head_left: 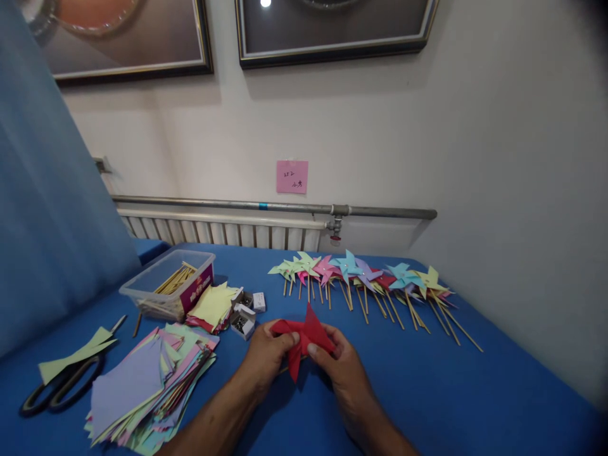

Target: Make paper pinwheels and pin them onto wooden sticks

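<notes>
A red paper pinwheel [304,339] is held between my two hands above the blue table. My left hand [268,351] grips its left blade, the thumb pressed near the centre. On the right side my right hand [339,361] pinches the paper, its thumb also close to the middle. A thin wooden stick [284,370] shows just below the pinwheel, partly hidden by my left hand. Two small open white boxes [243,322] of metal pins stand just beyond my left hand. Whether a pin sits in the pinwheel's centre I cannot make out.
Several finished pinwheels [349,266] lie in a row along the back. At left are a clear plastic box [142,291] of sticks, yellow paper squares [213,305], a pile of coloured paper [128,380] and black-handled scissors [76,383] under a paper scrap. A radiator [223,231] lines the wall.
</notes>
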Demonstrator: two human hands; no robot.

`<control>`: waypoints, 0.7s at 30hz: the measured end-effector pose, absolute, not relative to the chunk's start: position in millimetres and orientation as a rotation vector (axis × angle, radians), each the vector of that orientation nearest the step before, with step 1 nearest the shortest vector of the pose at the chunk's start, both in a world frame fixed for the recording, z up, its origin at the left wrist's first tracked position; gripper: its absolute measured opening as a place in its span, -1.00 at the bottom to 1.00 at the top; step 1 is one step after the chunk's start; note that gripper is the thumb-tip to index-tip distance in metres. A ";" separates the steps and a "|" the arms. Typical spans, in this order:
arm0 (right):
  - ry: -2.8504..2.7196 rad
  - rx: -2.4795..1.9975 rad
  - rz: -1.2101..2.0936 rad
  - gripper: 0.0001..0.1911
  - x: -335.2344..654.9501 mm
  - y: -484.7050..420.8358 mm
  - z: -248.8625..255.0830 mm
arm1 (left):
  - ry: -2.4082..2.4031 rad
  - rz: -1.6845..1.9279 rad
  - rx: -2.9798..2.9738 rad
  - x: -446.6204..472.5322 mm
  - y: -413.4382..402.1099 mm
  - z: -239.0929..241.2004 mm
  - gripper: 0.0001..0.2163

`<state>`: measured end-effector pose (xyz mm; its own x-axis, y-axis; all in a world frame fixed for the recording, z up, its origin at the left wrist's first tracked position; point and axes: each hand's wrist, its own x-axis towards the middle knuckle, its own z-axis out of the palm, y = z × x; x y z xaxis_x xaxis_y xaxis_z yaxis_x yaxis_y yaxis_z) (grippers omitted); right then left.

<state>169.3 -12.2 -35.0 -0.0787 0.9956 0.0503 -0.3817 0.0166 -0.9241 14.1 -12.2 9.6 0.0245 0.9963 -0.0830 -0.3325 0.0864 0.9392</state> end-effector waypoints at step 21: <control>-1.022 -1.019 1.259 -0.47 167.8 -10.1 -39.5 | 0.976 1.258 0.951 16.9 -2.8 -25.3 -0.60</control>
